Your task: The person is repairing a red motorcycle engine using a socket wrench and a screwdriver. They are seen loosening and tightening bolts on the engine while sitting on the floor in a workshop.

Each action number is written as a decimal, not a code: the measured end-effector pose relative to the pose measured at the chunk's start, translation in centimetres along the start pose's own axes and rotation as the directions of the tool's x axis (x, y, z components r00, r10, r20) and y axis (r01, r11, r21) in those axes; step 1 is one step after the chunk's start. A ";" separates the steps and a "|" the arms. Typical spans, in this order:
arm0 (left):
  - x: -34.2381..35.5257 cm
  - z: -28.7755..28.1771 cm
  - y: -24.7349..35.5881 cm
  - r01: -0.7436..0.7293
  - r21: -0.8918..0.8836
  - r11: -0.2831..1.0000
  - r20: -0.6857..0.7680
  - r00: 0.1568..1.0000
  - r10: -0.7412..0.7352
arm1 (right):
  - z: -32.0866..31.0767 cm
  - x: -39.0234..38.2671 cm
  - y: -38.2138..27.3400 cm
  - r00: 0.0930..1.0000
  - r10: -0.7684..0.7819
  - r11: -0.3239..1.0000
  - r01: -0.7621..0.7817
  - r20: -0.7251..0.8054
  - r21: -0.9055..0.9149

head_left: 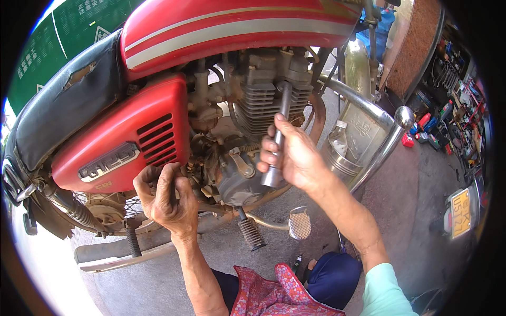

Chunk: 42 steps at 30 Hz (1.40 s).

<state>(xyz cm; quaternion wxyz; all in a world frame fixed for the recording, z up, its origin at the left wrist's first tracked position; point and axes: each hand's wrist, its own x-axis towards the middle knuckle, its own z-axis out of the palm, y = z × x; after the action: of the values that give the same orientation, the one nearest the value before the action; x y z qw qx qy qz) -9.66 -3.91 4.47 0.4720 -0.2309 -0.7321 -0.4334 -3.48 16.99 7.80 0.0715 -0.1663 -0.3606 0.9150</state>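
**Motorcycle [208,105] largely assembled, wrench [285,105] at its cylinder: a step seems under way**

The motorcycle stretches across the far side, its red fuel tank [237,39] and, to the left, its red side panel [124,134] both fitted. Below the tank, the finned cylinder [258,108] is in place, as is the rounded engine cover [240,184] nearer the person; no part can be made out as taken off.

The left hand [168,200] is by the panel's near right corner, its grip bunched with fingers curled; whether it pinches anything small is hidden. The right hand [298,155] clasps the tubular wrench, whose far end reaches the cylinder's upper part and whose near end juts out before the engine cover. Whether a fastener is loose or tight, and how much remains, does not show.
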 end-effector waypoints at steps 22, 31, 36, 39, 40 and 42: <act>0.2 0.1 -0.2 -0.037 -0.029 0.999 -0.022 0.999 0.036 | -6.9 -0.8 -3.1 0.982 -0.183 0.736 0.111 -0.039 -0.668; -0.1 0.1 -0.6 -0.026 -0.023 0.999 -0.004 1.000 0.026 | -5.6 -1.2 -2.8 0.996 -0.090 0.825 0.074 0.000 -0.560; 0.0 0.2 -0.4 -0.014 -0.046 0.999 -0.006 1.000 0.014 | -7.7 0.2 -8.8 0.951 -0.309 0.240 0.103 0.025 -0.965; 0.0 0.2 -0.5 -0.027 -0.028 0.999 0.000 1.000 0.027 | -8.0 -0.2 -8.8 0.961 -0.263 0.403 0.189 0.085 -0.896; -0.1 0.2 -0.5 -0.020 -0.025 0.999 -0.001 1.000 0.020 | -8.0 -0.7 -8.2 0.966 -0.253 0.504 0.176 0.050 -0.846; -0.2 0.2 -0.6 -0.010 -0.027 1.000 -0.011 1.000 0.010 | -7.7 -2.0 -6.8 0.966 -0.257 0.636 0.172 0.004 -0.753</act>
<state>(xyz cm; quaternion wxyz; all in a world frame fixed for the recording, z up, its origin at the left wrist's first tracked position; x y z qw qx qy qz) -10.13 -3.99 4.03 0.4749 -0.2387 -0.7224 -0.4423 1.23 26.34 7.72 0.1239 -0.1841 -0.7167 0.6611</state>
